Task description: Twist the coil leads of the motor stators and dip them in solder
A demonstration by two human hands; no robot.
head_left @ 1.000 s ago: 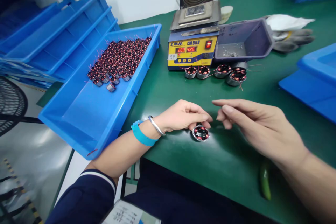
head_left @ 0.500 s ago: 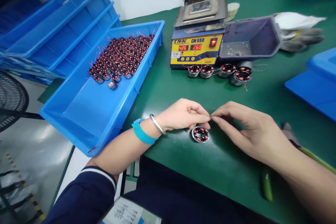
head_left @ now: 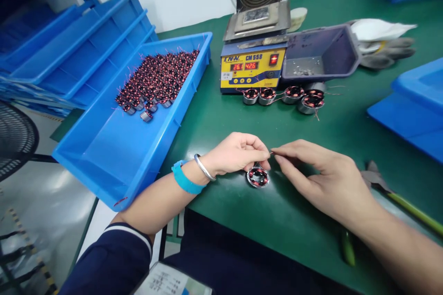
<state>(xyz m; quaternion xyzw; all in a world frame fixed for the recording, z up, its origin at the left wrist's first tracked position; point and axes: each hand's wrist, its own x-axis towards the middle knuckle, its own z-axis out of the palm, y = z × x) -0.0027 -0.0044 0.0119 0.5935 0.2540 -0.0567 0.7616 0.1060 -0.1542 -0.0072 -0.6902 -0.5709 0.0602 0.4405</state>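
Note:
My left hand [head_left: 244, 152] is closed, its thumb and forefinger pinching a thin wire [head_left: 271, 152] just above a small motor stator [head_left: 258, 177]. The stator is a metal ring with copper windings and lies on the green table below those fingertips. Opposite, my right hand [head_left: 314, 170] is at the wire's free end. Its thumb and forefinger tips are slightly apart, the forefinger close against the wire. Where the wire joins the stator is hidden by my left fingers.
A blue bin [head_left: 114, 147] with many stators stands left. Several stators [head_left: 267, 97] line the front of a yellow soldering pot [head_left: 254, 67]. Behind are a grey-purple tray [head_left: 320, 55] and gloves [head_left: 387, 53]. Green-handled pliers [head_left: 380, 182] lie beside my right forearm.
My right thumb and forefinger, pressed together at the wire before, have parted slightly. My left hand keeps its pinch above the stator. The whole view has shifted a little.

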